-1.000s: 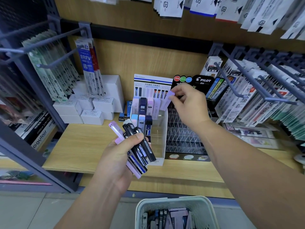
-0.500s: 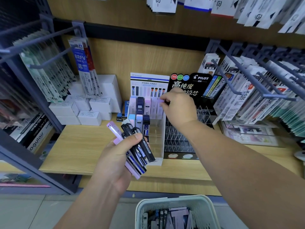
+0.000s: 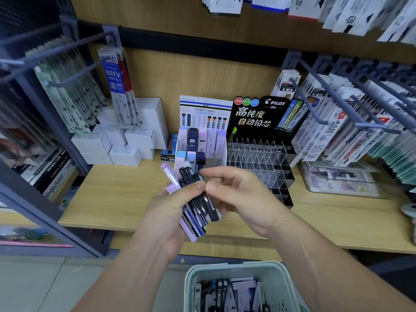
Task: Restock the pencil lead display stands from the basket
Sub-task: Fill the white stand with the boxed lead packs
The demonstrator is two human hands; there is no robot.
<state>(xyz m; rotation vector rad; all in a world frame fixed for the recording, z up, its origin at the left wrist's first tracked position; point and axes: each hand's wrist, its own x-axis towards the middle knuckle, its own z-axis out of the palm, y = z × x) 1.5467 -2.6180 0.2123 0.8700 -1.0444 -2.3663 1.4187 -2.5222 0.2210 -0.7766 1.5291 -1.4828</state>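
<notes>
**Midway Through the Restock, One Case Was Picked From a Handful**

A person's left hand (image 3: pixel 171 212) gripped a fan of lead cases (image 3: pixel 202 208) above the shelf (image 3: pixel 126 194), thumb clamped across them, dark ones on top and lilac ones beneath. The right hand (image 3: pixel 238 194) met the fan from the side, and its forefinger and thumb appeared to nip the top of a dark case (image 3: pixel 191 176), though the pinch itself sat partly behind the left thumb.

The step in hand looked like drawing one case out of the handful for a slot. The white stand (image 3: pixel 221 154), just behind the hands, had a full back row, while its front row held three cases with bare slots to their right. The black stand (image 3: pixel 258 158) beside it showed rows of clear pockets, nearly all unfilled. The next move probably called for sliding that one case free without loosening the rest. It then had to be matched to the right stand and row and dropped in upright.

More stock lay in the basket (image 3: pixel 225 267) below the shelf, but the frame's bottom edge cut the basket off, so its depth was unknown. The hands covered the lower front of the white stand. The grade print on the cases was too small to read, and the number of cases in the fan could not be counted.
</notes>
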